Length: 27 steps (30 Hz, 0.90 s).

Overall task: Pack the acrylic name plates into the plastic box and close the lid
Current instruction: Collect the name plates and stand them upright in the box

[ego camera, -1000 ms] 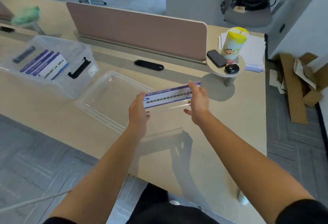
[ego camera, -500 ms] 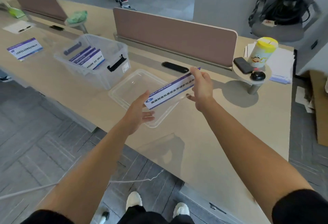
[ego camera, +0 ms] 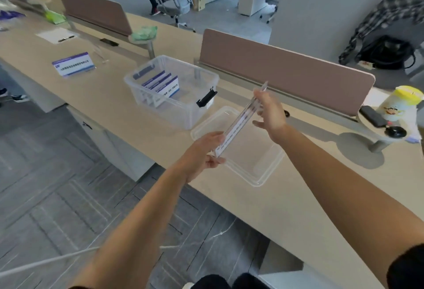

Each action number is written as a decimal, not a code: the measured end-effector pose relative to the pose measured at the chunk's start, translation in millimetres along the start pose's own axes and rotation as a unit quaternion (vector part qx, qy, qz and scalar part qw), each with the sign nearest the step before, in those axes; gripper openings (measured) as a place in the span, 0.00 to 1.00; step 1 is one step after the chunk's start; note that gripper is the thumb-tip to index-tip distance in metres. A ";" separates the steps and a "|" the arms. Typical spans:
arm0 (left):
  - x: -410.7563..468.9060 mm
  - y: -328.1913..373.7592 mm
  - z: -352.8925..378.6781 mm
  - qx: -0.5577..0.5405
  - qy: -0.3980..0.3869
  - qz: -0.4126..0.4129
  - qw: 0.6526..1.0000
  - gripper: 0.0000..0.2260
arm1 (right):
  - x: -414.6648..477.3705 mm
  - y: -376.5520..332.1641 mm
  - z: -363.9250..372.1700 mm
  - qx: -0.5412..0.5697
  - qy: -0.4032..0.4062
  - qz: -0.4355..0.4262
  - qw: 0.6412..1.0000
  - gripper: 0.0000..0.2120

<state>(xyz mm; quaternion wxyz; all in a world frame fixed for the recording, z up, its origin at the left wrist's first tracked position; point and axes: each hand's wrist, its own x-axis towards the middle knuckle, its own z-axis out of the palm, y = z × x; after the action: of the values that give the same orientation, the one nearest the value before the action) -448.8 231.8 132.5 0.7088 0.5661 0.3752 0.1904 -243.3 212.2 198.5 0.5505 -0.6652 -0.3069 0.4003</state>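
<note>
Holding one acrylic name plate (ego camera: 241,120) edge-on above the loose lid (ego camera: 263,174), left hand (ego camera: 206,149) and right hand (ego camera: 268,112) each clamp an end, while several plates (ego camera: 160,84) already stand in the plastic box (ego camera: 174,114), another plate (ego camera: 73,64) waits on the worktop (ego camera: 114,105), and closing remains.

Yellow-lidded cartoon cup (ego camera: 400,106), a black phone (ego camera: 371,116) and a mouse (ego camera: 395,131) share a little round stand; plaid shirt (ego camera: 390,17) draped over a chair behind the brown divider (ego camera: 284,72).

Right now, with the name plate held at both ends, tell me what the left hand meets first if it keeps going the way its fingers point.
The left hand points up-right along the held name plate, over the clear lid. Beyond that, probably the right hand; depth is unclear.
</note>
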 end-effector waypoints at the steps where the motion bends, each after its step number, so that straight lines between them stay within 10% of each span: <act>1: -1.7 2.1 -11.8 -0.006 0.010 0.006 1.000 0.23 | 2.4 -3.8 13.7 -0.019 -0.019 -0.007 1.000 0.13; 5: -4.7 12.8 -55.6 -0.013 0.040 0.037 0.998 0.14 | 16.8 -17.2 62.0 -0.074 -0.070 -0.007 0.995 0.30; 15: 52.2 32.0 -167.2 0.024 -0.044 0.045 0.998 0.33 | 115.7 -27.8 143.0 -0.002 -0.066 0.002 0.998 0.16; 27: 165.5 89.3 -287.2 0.268 0.082 0.170 0.945 0.35 | 260.1 -39.8 239.0 0.001 -0.089 0.037 0.995 0.27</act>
<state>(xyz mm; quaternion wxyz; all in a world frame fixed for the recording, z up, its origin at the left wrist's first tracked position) -542.8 561.8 142.3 0.4547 0.7733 0.3674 0.2455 -322.4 557.6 169.2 0.5067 -0.6374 -0.3292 0.4781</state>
